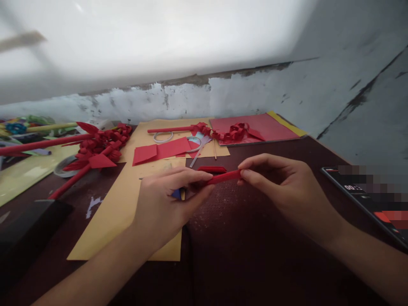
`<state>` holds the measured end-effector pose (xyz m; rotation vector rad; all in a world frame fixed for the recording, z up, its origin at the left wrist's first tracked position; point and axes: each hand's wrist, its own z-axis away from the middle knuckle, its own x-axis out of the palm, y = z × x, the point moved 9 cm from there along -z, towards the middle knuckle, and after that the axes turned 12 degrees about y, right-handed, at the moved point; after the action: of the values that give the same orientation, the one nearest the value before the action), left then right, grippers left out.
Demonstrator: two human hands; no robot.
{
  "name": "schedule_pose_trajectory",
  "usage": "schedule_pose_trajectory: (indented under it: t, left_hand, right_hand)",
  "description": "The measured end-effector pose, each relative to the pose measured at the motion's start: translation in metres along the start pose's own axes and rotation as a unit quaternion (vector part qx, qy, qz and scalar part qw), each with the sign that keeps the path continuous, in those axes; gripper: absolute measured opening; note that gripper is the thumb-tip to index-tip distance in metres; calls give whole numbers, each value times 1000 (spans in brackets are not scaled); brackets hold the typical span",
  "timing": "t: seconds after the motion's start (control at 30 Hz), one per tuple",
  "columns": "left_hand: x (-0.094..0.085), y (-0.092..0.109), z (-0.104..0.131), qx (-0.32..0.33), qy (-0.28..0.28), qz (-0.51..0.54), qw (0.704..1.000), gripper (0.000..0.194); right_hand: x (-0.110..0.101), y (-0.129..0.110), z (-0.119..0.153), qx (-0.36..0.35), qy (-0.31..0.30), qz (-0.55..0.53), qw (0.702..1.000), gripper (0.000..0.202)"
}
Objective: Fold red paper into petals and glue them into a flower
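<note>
**Red paper strip pinched at both ends**

The red paper strip (225,176) is held over the dark table (255,263), stretched between the two hands, its right end slightly higher in view. At its nine o'clock, the left hand (165,193) has thumb and forefinger clamped on the left end; its other fingers are partly hidden. At three o'clock, the right hand (287,182) pinches the opposite end between thumb and forefinger, the remaining fingers bent behind.

A second red piece (215,169) shows just beyond the strip, toward eleven o'clock; whether the two join, I cannot tell.

Taking the strip as the dial's centre, red paper pieces (174,148) lie at ten o'clock on tan paper (105,233), which runs down to eight beneath the left forearm. A red stem (168,129) with curled paper rests at eleven, near a roll of tape (163,137). A red folder (270,127) with a yellow edge lies at one o'clock, against the wall (245,91). Red paper flowers (102,144) sit between nine and ten, and a phone (357,193) lies just past three.
</note>
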<state>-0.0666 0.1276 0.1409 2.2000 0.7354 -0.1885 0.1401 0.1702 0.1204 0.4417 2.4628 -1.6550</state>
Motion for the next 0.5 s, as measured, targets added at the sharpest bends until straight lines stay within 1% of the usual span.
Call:
schedule_pose_trajectory:
  t: [0.17,0.27,0.33,0.43,0.5]
  left_hand:
    - [2,4,2,20,-13,-10,1000,13]
    - [2,4,1,10,-13,-8,1000,15]
    - [2,1,1,-24,-10,6,1000,15]
    - [6,-9,3,-105,-19,45,993,15]
    - [9,-13,5,-145,-24,70,987,15]
  right_hand:
    - [2,-3,2,-2,-14,-4,1000,10]
    - [4,-5,2,-5,-26,-2,1000,8]
    - [4,-6,2,-5,-27,5,1000,7]
    - [5,-8,3,-11,-29,18,999,8]
    - [7,-9,4,-19,-36,21,999,9]
